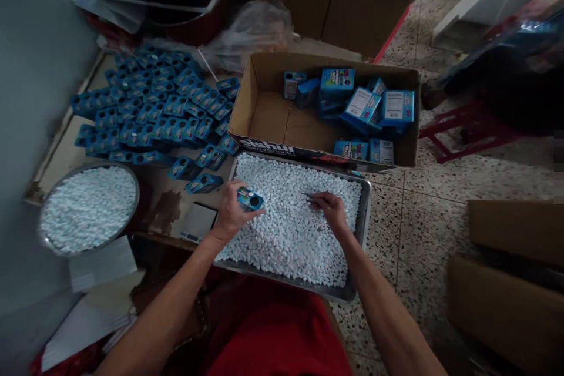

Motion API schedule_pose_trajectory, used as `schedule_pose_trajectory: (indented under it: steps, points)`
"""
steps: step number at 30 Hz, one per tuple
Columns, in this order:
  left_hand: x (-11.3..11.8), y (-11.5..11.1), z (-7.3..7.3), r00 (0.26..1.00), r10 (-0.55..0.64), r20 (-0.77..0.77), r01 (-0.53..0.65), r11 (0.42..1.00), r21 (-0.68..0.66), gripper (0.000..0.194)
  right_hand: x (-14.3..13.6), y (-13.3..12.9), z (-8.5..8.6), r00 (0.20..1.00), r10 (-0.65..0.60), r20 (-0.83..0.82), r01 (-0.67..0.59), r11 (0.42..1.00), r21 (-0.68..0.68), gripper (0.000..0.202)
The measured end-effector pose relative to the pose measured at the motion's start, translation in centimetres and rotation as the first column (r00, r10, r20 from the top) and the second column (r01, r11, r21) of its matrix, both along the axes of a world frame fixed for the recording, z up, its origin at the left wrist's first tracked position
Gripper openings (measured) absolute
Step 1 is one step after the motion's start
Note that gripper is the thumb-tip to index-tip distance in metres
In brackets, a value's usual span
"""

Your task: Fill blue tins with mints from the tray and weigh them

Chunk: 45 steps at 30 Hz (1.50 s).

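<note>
My left hand (231, 211) is closed round a small blue box (250, 198), held over the left part of a metal tray (367, 205). A dark round spot shows on the upward face of this box. Small white and pale-blue pellets (291, 241) are heaped across the tray. Over the right half of the tray, my right hand (329, 207) pinches a thin dark tool (309, 195), its tip at the pellets. The kind of tool cannot be made out.
Behind the tray stands an open cardboard box (268, 117) with several blue packs (361, 104). Many small blue boxes (150, 106) stand in rows at left, near a round bowl (137, 188) of pellets. A small flat scale-like device (199, 220) lies beside my left hand.
</note>
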State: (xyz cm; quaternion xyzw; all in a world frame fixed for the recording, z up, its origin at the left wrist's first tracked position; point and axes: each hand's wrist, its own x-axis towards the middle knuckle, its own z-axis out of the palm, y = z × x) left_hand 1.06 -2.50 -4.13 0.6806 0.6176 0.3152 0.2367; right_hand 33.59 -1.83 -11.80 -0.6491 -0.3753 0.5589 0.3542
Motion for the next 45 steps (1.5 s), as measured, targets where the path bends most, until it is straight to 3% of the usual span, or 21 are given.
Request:
schedule_pose_trajectory:
  steps: [3,6,11,16,21,24,27,30,32,34,37,39,41,45]
  points:
    - [-1.0,0.0,-0.5,1.000,0.029,-0.001,-0.029,0.997,-0.066,0.062,0.7,-0.7,2.7,0.998,-0.021,-0.056,0.022,1.000,0.016,0.034]
    - [-1.3,-0.2,-0.6,1.000,0.016,0.006,-0.015,0.995,-0.095,0.047,1.3,-0.9,6.9,0.989,-0.021,-0.148,0.024,1.000,0.020,0.029]
    - [-0.8,-0.4,0.5,0.995,-0.091,-0.041,0.091,0.996,-0.008,0.038,-0.1,1.1,12.8,0.975,0.159,-0.156,-0.154,0.987,0.043,0.025]
    - [-0.5,-0.5,1.9,0.983,-0.137,-0.125,0.140,0.990,0.016,0.036,-2.4,2.8,17.0,0.929,0.346,0.130,-0.359,0.928,0.101,0.015]
    - [-0.4,-0.7,2.3,0.980,-0.152,-0.128,0.151,0.988,-0.020,0.044,-6.2,3.1,23.0,0.717,0.438,0.543,-0.583,0.804,0.120,0.024]
    - [-0.4,-0.5,2.2,0.985,-0.148,-0.089,0.146,0.989,-0.031,0.042,-7.1,3.0,24.8,0.639,0.428,0.639,-0.642,0.754,0.137,0.024]
    - [-0.9,-0.4,2.4,0.993,-0.112,-0.038,0.111,0.993,-0.027,0.037,-3.1,2.0,22.6,0.709,0.382,0.593,-0.558,0.818,0.140,0.024]
    - [-2.0,-0.6,3.4,0.998,-0.047,-0.034,0.047,0.999,-0.001,0.033,4.2,-0.3,16.8,0.815,0.246,0.525,-0.340,0.936,0.090,0.024]
    - [-2.7,-1.0,4.0,0.993,-0.096,-0.067,0.096,0.995,0.002,0.033,7.6,-1.9,12.0,0.865,0.150,0.479,-0.189,0.981,0.033,0.022]
    - [-3.3,-1.5,4.4,0.985,-0.148,-0.091,0.147,0.989,-0.023,0.036,7.6,-2.9,7.4,0.922,0.108,0.372,-0.113,0.994,-0.010,0.023]
    - [-3.6,-1.9,4.3,0.996,-0.030,-0.087,0.023,0.996,-0.081,0.027,2.7,-3.2,2.2,0.973,0.120,0.199,-0.115,0.993,-0.033,0.027]
    - [-3.6,-1.9,4.2,0.996,0.083,-0.040,-0.088,0.986,-0.141,0.027,-1.0,-2.9,0.6,0.985,0.128,0.120,-0.124,0.992,-0.036,0.028]
    - [-3.7,-1.8,4.1,0.989,0.148,0.028,-0.139,0.967,-0.213,0.031,-2.8,-2.5,0.4,0.991,0.113,0.073,-0.111,0.993,-0.035,0.029]
    - [-3.7,-1.3,4.0,0.984,0.155,0.084,-0.129,0.958,-0.256,0.032,-1.5,-2.3,3.5,0.996,0.089,0.023,-0.088,0.996,-0.018,0.034]
